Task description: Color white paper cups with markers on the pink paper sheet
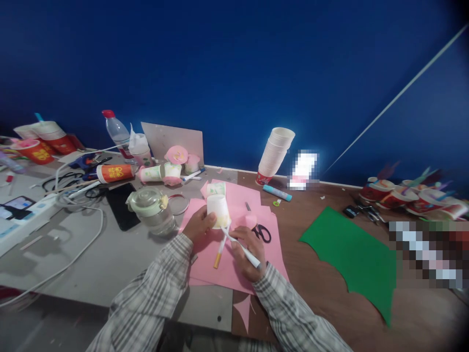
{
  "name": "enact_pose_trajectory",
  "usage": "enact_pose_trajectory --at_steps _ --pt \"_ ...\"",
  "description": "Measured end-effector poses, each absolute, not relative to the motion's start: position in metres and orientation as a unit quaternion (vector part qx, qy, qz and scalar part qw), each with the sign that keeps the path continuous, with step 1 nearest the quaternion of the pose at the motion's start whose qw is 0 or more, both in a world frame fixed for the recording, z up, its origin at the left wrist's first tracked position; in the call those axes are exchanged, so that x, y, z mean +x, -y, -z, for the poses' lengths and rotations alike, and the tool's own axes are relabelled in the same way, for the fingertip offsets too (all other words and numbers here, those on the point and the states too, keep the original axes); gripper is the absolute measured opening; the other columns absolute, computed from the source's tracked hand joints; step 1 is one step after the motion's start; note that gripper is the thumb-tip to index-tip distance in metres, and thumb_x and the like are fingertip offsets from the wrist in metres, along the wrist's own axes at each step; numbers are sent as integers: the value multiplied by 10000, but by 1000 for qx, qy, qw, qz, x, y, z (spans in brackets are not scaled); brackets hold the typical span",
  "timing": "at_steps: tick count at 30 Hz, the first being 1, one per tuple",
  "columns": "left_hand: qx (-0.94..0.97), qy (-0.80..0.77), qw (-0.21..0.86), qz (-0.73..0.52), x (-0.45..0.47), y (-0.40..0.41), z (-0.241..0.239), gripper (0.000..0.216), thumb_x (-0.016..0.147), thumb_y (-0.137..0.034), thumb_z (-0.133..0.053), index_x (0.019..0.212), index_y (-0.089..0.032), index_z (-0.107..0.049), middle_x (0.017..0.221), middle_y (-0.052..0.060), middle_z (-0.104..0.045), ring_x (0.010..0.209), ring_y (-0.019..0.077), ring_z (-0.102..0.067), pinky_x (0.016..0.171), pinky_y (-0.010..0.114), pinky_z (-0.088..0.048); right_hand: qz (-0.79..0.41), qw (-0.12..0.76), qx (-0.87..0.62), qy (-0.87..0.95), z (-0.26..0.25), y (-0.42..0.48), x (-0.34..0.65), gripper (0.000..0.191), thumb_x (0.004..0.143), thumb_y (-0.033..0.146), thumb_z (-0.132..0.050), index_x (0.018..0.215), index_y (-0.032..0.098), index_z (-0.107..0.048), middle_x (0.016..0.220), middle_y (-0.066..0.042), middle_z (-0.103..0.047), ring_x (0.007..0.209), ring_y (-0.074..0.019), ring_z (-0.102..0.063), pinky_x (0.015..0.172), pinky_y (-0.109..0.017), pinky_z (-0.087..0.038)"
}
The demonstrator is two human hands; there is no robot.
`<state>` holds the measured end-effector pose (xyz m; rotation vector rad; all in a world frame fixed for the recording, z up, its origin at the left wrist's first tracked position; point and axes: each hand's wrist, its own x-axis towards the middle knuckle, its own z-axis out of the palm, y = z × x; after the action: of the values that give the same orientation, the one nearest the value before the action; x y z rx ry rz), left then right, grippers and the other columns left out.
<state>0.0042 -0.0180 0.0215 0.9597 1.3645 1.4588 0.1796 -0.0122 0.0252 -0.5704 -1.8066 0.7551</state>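
Observation:
My left hand (200,226) is closed around a white paper cup (217,210), held upside down over the pink paper sheets (234,266). My right hand (249,252) grips a white pen (242,247) whose tip touches the lower edge of the cup. A second pen with an orange end (220,253) lies on the pink paper just below the cup, between my hands. Black-handled scissors (262,232) lie on the pink paper right behind my right hand.
A clear jar with a green lid (151,208) and a black phone (120,205) lie left of my hands. A tilted stack of paper cups (274,154), a blue glue stick (277,192), a green sheet (353,256), a water bottle (117,133), cables and decorated cups surround.

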Motion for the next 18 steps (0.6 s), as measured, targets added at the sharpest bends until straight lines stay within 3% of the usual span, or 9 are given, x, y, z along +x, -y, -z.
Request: enact_pose_trajectory --at_steps 18 --pt "388 -548 431 -603 3 18 -19 452 541 -545 -650 718 -141 -547 466 -25 -467 379 110 -368 372 274 -279 -316 519 -243 756 -26 13 180 168 766 212 -533 890 206 -646 773 -35 -644 698 -208 -616 626 -329 -501"
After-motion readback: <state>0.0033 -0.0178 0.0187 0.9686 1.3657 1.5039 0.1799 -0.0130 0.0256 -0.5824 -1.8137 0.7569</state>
